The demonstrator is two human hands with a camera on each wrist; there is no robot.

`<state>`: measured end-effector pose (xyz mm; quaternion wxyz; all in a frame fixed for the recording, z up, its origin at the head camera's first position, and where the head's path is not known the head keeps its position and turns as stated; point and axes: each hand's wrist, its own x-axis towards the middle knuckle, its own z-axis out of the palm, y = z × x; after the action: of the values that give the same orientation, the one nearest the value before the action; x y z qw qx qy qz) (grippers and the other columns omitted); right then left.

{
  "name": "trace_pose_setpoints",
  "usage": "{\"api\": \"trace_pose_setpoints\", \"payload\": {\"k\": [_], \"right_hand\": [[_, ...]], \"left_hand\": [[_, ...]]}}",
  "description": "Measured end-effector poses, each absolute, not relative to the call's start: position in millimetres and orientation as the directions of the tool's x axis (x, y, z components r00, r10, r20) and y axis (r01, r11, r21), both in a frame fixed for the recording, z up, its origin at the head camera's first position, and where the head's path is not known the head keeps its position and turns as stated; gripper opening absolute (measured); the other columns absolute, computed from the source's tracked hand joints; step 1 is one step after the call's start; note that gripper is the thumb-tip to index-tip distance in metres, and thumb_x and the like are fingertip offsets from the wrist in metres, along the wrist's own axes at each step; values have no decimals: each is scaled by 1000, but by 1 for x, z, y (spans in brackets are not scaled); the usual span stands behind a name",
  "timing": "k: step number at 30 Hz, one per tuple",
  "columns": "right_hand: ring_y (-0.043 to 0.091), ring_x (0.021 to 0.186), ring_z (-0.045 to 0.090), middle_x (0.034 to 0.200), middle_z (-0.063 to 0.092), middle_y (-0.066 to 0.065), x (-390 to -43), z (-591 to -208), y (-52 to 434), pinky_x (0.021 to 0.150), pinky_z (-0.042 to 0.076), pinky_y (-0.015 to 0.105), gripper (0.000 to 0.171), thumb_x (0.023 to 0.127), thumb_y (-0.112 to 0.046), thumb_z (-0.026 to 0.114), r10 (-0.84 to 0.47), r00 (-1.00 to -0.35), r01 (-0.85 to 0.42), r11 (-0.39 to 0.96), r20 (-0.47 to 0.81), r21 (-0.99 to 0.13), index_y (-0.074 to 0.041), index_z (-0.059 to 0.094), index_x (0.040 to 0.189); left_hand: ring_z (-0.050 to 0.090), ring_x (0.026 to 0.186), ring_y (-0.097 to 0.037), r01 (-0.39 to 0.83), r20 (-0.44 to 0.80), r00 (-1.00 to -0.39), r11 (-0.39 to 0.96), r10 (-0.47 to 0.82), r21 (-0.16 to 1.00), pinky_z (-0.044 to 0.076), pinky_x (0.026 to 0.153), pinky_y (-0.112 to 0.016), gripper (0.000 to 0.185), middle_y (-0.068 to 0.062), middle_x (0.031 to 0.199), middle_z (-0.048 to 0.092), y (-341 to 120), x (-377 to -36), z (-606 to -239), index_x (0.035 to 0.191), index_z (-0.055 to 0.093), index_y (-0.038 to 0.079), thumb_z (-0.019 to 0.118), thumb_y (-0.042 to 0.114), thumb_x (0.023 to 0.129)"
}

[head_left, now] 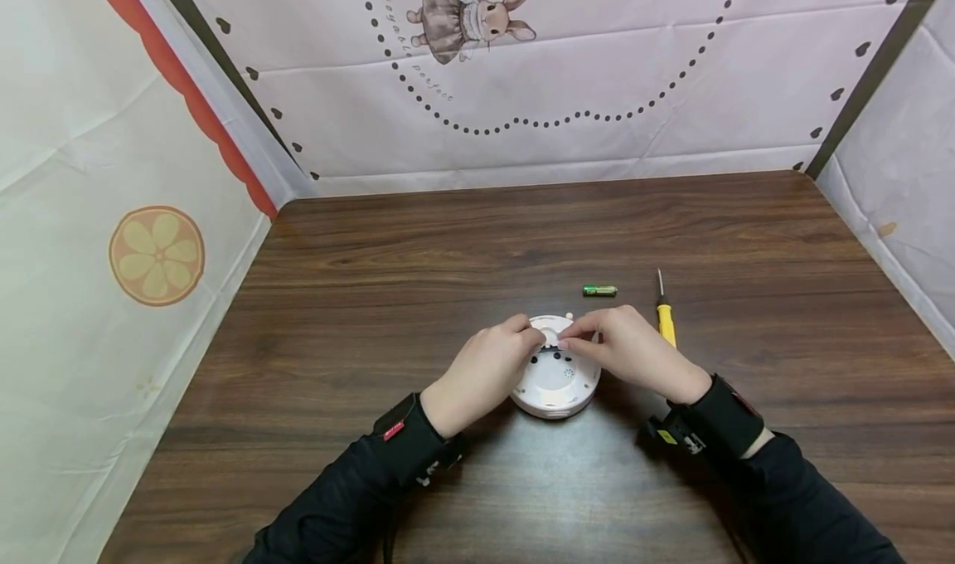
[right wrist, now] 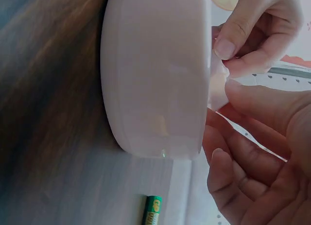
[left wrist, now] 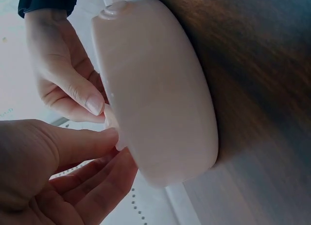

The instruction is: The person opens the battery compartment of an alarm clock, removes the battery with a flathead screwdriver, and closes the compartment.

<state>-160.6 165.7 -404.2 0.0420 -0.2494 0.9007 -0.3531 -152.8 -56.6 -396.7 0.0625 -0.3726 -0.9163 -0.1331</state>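
A round white device [head_left: 555,377] lies on the wooden table [head_left: 448,249] with its underside up, showing a dark slot. Both hands meet over its far edge. My left hand [head_left: 522,340] and right hand [head_left: 582,336] each pinch a small white cover piece [head_left: 550,332] with thumb and fingertips. The left wrist view shows the device's side wall [left wrist: 155,89] and the cover piece [left wrist: 111,119] held between my left hand [left wrist: 73,152] and right hand [left wrist: 73,89]. The right wrist view shows the same piece [right wrist: 217,84] between my right hand [right wrist: 257,147] and left hand [right wrist: 252,35].
A green battery [head_left: 600,290] lies just beyond the device, also in the right wrist view as the battery [right wrist: 153,210]. A yellow-handled screwdriver [head_left: 665,315] lies to the right of my right hand. A tiny white part [head_left: 569,315] sits by the device. Cloth walls enclose the table.
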Motion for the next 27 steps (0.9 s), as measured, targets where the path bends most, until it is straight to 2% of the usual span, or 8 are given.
{"api": "trace_pose_setpoints", "payload": {"k": [7,13,27], "right_hand": [[6,68,53,94,74,-2,-161,-403,161,59,39,25,13,94,-14,72,-523,-841,-500,648,142,-575,-10,79,104],[7,78,62,95,74,0,-160,-402,159,64,46,26,12,93,-11,73,-548,-818,-547,646,176,-532,-9,79,102],[13,82,65,92,73,2,-162,-395,151,69,52,31,11,92,-6,73,-542,-831,-527,691,128,-494,-5,79,100]], "left_hand": [[59,69,-13,694,209,-720,682,662,232,48,57,-28,12,-3,85,57,-57,-155,-399,95,75,8,64,7,99],[63,71,-15,689,189,-724,692,663,214,50,58,-30,11,-3,84,59,-56,-156,-398,95,77,8,66,7,97],[67,70,-21,675,177,-737,725,653,136,53,58,-35,10,-4,84,63,-48,-155,-396,90,78,9,69,11,95]]}}
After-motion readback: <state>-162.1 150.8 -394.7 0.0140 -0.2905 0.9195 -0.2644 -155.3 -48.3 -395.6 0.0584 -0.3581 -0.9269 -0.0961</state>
